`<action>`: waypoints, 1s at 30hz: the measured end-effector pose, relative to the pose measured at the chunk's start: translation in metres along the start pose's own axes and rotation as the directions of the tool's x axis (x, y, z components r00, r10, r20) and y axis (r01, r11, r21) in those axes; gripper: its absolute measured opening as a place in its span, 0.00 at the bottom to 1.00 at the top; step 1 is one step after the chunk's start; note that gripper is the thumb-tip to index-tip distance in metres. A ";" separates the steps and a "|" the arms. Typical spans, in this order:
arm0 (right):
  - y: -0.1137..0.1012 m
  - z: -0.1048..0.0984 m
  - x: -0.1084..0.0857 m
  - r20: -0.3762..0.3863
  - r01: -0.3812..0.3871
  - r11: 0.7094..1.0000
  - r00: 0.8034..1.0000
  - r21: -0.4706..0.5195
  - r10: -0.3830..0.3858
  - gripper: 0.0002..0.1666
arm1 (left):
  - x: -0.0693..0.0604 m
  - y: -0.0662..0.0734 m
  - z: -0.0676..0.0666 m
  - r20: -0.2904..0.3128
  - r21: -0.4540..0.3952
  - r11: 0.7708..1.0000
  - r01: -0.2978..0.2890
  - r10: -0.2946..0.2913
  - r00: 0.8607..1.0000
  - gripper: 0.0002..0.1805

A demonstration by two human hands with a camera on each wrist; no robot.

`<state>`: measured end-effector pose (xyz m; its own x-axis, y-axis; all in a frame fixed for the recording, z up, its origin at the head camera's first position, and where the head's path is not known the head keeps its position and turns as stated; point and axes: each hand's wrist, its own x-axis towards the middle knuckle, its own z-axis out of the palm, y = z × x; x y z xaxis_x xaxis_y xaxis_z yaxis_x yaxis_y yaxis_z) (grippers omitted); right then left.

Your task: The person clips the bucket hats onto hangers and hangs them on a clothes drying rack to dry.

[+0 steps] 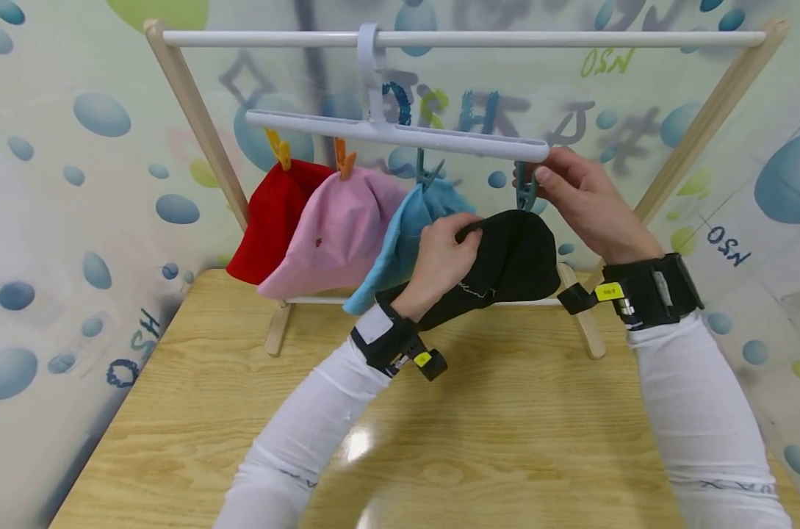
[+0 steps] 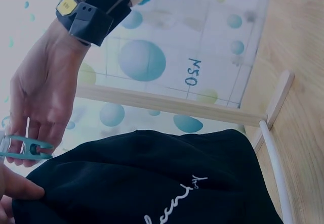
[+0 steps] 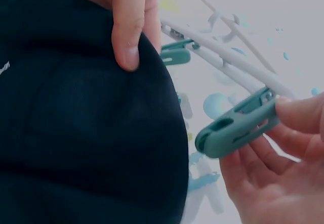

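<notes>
A black bucket hat [image 1: 519, 253] with white lettering is pinched at its crown by my left hand [image 1: 442, 253], thumb on the near side. At the right end of the white hanger [image 1: 320, 125], my right hand [image 1: 581, 198] holds a teal clothespin [image 3: 238, 123] between thumb and fingers. The hat's edge is close to that clothespin but apart from it in the right wrist view. Further left, a red hat [image 1: 274, 220], a pink hat [image 1: 347, 228] and a light blue hat [image 1: 400, 235] hang from a yellow clip [image 1: 278, 149], an orange clip [image 1: 344, 160] and another teal clip [image 1: 427, 170].
The hanger hooks over the white top bar [image 1: 571, 40] of a rack with wooden side legs [image 1: 197, 117]. Its feet stand on a wood-grain table [image 1: 505, 426]. A wall with blue dots and letters [image 1: 36, 220] rises behind and at both sides.
</notes>
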<state>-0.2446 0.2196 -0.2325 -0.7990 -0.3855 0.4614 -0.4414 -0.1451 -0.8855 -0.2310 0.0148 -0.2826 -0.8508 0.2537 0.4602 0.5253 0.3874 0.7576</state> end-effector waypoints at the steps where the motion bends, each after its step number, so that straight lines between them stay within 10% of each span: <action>1: 0.001 0.001 0.001 -0.007 0.001 1.000 1.000 0.002 -0.001 0.16 | 0.000 0.000 0.000 0.002 -0.005 1.000 0.001 -0.001 1.000 0.12; 15: 0.010 0.014 0.002 -0.148 -0.040 0.998 0.988 -0.043 0.033 0.15 | -0.001 0.005 0.006 0.006 -0.047 0.999 -0.001 0.001 1.000 0.12; 30: 0.014 0.002 -0.009 -0.125 -0.021 0.997 0.992 -0.076 0.012 0.16 | -0.001 0.009 0.007 -0.027 -0.005 0.998 -0.056 0.056 0.998 0.11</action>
<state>-0.2425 0.2188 -0.2487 -0.8490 -0.2702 0.4541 -0.4539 -0.0669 -0.8885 -0.2255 0.0236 -0.2796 -0.8202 0.2510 0.5141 0.5721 0.3684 0.7328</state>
